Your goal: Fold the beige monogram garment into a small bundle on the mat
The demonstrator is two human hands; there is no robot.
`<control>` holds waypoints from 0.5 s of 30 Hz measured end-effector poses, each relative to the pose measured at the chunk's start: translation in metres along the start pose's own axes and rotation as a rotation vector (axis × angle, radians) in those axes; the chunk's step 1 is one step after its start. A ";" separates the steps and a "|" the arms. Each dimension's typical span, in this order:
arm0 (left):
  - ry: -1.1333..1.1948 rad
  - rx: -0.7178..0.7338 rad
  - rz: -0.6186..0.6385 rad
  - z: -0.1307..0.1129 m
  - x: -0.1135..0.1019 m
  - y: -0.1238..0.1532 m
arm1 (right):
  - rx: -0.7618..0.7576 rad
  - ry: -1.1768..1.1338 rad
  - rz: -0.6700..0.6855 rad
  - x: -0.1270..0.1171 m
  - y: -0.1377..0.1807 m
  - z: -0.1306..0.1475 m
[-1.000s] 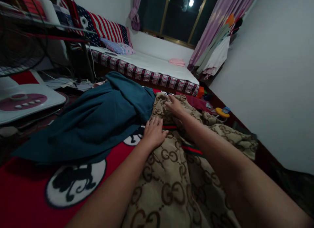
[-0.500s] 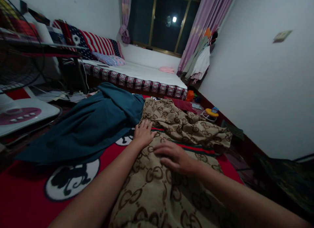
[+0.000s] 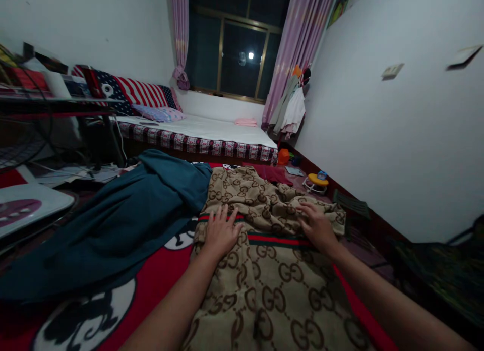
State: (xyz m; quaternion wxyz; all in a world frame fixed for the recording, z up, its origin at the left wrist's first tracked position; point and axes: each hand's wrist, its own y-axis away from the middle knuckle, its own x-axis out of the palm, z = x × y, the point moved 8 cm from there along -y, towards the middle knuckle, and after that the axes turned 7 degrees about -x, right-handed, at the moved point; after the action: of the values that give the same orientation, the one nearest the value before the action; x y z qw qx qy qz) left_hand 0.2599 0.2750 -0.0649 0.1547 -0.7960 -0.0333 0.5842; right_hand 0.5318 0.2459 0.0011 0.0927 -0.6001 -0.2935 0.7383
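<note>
A beige blanket (image 3: 272, 285) with a brown looped pattern and a red-green stripe lies spread in front of me on a red cover (image 3: 155, 280). My left hand (image 3: 220, 231) rests flat on its left edge by the stripe, fingers spread. My right hand (image 3: 316, 225) lies on the bunched folds at the blanket's right side, fingers curled into the cloth. A teal blanket (image 3: 124, 215) lies crumpled to the left, touching the beige one.
A bed (image 3: 212, 134) with a flag-patterned pillow stands at the back under a dark window. A fan base (image 3: 26, 207) and a cluttered desk are at the left. Small toys (image 3: 316, 180) lie on the floor by the right wall. Clothes hang by the pink curtain.
My right hand moved from the blanket's middle out to its right-hand folds. The left hand slid slightly along the stripe. The view tilted upward, and the blanket lies flatter.
</note>
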 end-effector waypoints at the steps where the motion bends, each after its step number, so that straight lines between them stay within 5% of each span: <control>1: 0.000 0.001 -0.007 0.002 0.004 0.002 | 0.018 0.068 0.021 0.003 -0.003 -0.013; 7: 0.018 -0.003 -0.027 0.003 0.000 0.002 | 0.231 0.401 0.272 0.023 -0.020 -0.065; 11: 0.031 -0.004 -0.035 0.003 -0.001 0.002 | 0.299 0.445 0.462 0.035 -0.023 -0.072; 15: 0.041 -0.007 -0.032 0.004 0.001 0.002 | 0.277 0.439 0.493 0.025 -0.035 -0.072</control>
State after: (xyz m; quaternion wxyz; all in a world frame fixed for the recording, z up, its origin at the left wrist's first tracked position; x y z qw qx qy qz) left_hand 0.2564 0.2742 -0.0673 0.1620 -0.8078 -0.0446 0.5650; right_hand 0.5855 0.3098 -0.0086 0.0533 -0.7791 -0.0102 0.6246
